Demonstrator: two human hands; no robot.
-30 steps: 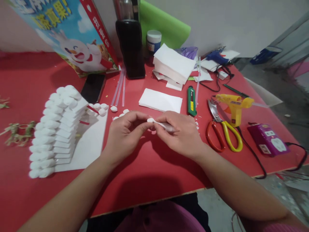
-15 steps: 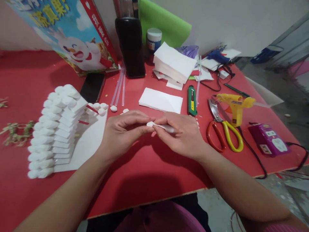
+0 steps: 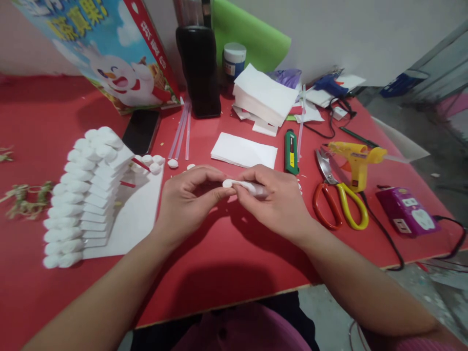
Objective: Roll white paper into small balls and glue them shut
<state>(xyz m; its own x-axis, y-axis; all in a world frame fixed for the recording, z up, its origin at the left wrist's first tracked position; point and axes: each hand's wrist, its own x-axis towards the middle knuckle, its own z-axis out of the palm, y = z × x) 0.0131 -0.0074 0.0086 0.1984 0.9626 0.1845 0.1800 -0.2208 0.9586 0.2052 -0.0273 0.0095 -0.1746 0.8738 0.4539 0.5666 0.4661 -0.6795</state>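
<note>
My left hand (image 3: 188, 202) and my right hand (image 3: 280, 202) meet above the middle of the table. Between them is a small white paper roll (image 3: 256, 189) with a rounded left end. The left thumb and fingers pinch near that end, while the right fingers wrap round the rest and partly hide it. Just beyond the hands lies a stack of white paper strips (image 3: 243, 151). On the left, a stepped row of white pieces with rounded ends (image 3: 69, 209) rests on a white sheet (image 3: 141, 214). Several small white rounded pieces (image 3: 155, 168) lie by it.
To the right are a green utility knife (image 3: 291, 153), scissors with red and yellow handles (image 3: 353, 207), a yellow glue gun (image 3: 360, 158) and a purple power box (image 3: 409, 214) with cords. Behind stand a printed box (image 3: 120, 73), a black bottle (image 3: 201, 73) and a paper pile (image 3: 265, 95).
The paper roll has turned slightly in my fingers, and its rounded end now faces me more as a flat disc. Both hands stay nearly in place; the view shifts a little.
</note>
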